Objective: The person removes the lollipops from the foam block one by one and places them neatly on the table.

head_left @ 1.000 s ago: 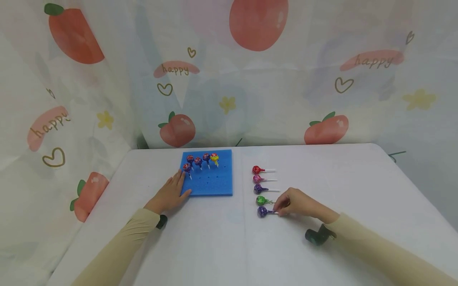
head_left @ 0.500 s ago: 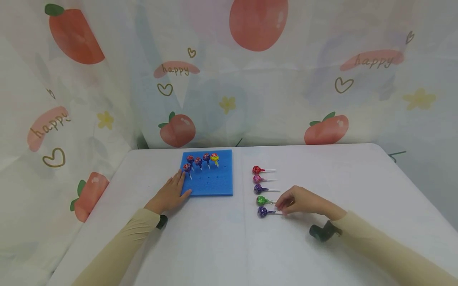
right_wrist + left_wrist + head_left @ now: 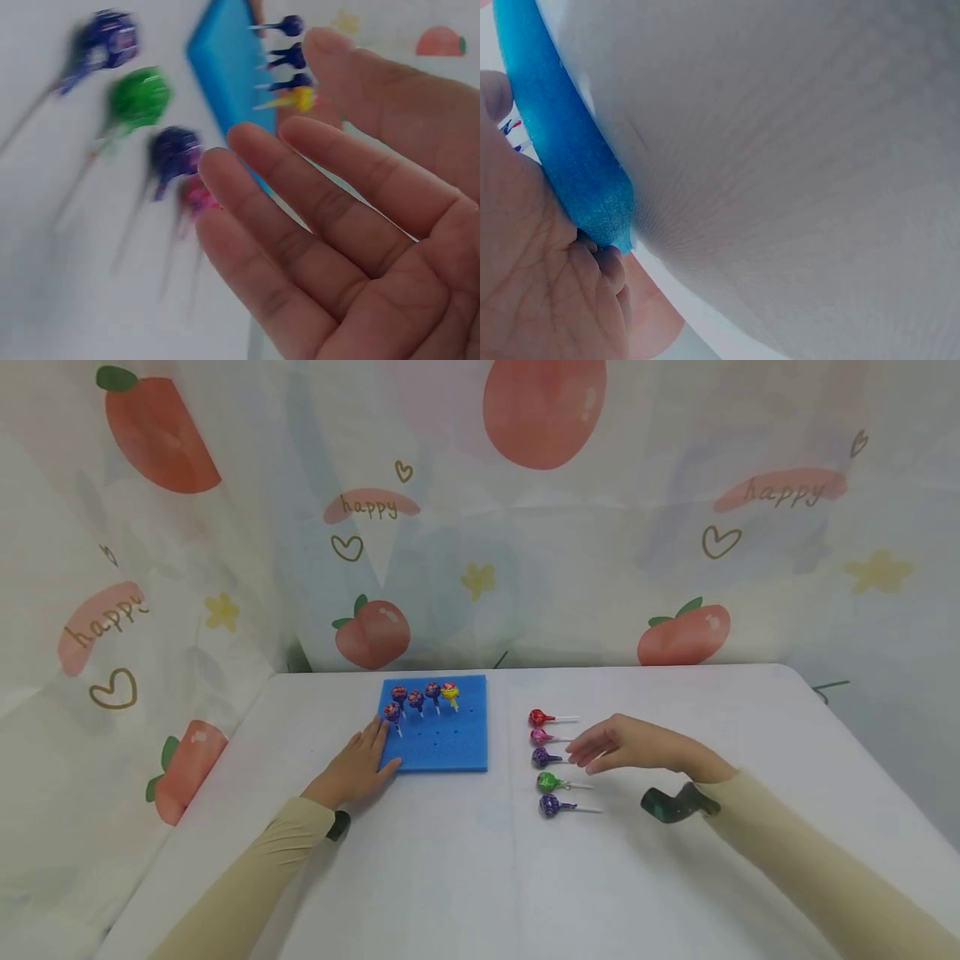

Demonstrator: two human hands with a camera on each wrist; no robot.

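My left hand [image 3: 351, 772] rests with spread fingers along the left edge of a blue foam board [image 3: 461, 752]. Several purple-and-red lollipops [image 3: 392, 712] and a yellow lollipop [image 3: 449, 692] stand upright in the board's holes. Over the sticks of a column of loose lollipops hovers my right hand [image 3: 637, 747], fingers relaxed and holding nothing. That column, from far to near, has a red lollipop [image 3: 537, 717], a pink lollipop [image 3: 539, 737], a purple lollipop [image 3: 542, 757], a green lollipop [image 3: 547, 782] and another purple lollipop [image 3: 551, 806]. My right fingers cover part of the middle purple one's stick.
A white cloth covers the table [image 3: 450, 877]. Behind it hangs a pale curtain [image 3: 570, 568] printed with peaches and hearts. Bare small holes show across the middle and right of the board. The loose lollipops lie to its right, sticks pointing right.
My right hand has left the sticks of the nearest purple and green lollipops, moving away from me and up with loosened fingers. The lollipops and my left hand stay in place.
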